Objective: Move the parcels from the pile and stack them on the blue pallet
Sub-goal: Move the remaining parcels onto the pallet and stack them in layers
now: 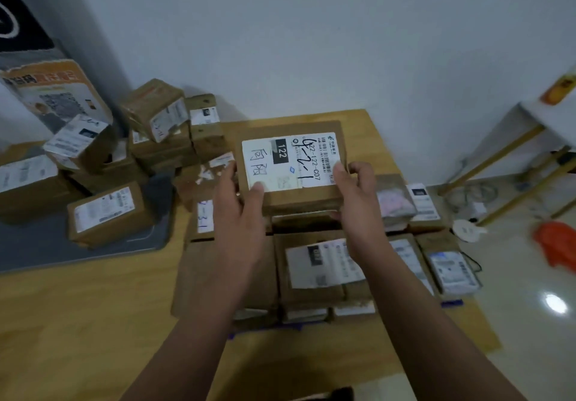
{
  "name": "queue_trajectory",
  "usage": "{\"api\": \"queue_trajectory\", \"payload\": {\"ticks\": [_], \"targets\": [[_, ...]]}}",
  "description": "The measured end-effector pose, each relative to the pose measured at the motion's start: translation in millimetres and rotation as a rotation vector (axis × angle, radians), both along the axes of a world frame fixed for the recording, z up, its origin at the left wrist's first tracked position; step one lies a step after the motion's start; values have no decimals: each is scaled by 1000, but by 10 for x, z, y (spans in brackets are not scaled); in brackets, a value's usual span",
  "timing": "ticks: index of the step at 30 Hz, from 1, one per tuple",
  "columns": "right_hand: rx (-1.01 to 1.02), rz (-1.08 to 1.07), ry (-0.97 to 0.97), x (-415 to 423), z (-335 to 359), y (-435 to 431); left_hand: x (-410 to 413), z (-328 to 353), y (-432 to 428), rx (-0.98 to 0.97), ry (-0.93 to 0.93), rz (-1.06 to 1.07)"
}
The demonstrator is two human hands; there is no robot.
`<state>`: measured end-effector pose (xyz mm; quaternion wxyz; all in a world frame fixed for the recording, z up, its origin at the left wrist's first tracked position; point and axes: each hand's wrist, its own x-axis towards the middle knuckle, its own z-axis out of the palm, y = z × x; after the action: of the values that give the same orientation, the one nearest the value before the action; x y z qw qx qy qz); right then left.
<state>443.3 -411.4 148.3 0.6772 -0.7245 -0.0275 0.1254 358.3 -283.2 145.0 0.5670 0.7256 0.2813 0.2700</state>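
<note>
I hold a flat cardboard parcel with a white label marked 122 between both hands, above the stacked parcels. My left hand grips its near-left corner, thumb on the label. My right hand grips its near-right corner, thumb on top. The stack sits on the blue pallet, of which only thin blue slivers show at the front edge. The pile of brown parcels lies to the left, partly on a grey mat.
A wooden floor mat lies under everything. At the right stands a white table with yellow legs, with cables, a white disc and an orange cloth on the shiny floor. An orange-topped printed carton leans at the far left.
</note>
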Motion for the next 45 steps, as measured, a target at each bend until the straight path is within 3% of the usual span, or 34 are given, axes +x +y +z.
{"api": "queue_trajectory", "payload": {"ticks": [8,16,22,30,35,45], "targets": [[130,-45,79,345,-121,-1393,318,-56,-1264,61,40,-126],[118,-134,195,481,-329,-2143,472,-303,-1804,172,219,-253],[125,-232,267,441,-552,-2384,515,-503,-1886,405,320,-289],[77,-191,370,299,-938,-2372,458,-850,-1751,677,464,-270],[-9,-142,382,240,-1131,-2283,398,-998,-1723,726,614,-282],[-202,-43,297,243,-1159,-2280,409,-1060,-1706,729,625,-246]]}}
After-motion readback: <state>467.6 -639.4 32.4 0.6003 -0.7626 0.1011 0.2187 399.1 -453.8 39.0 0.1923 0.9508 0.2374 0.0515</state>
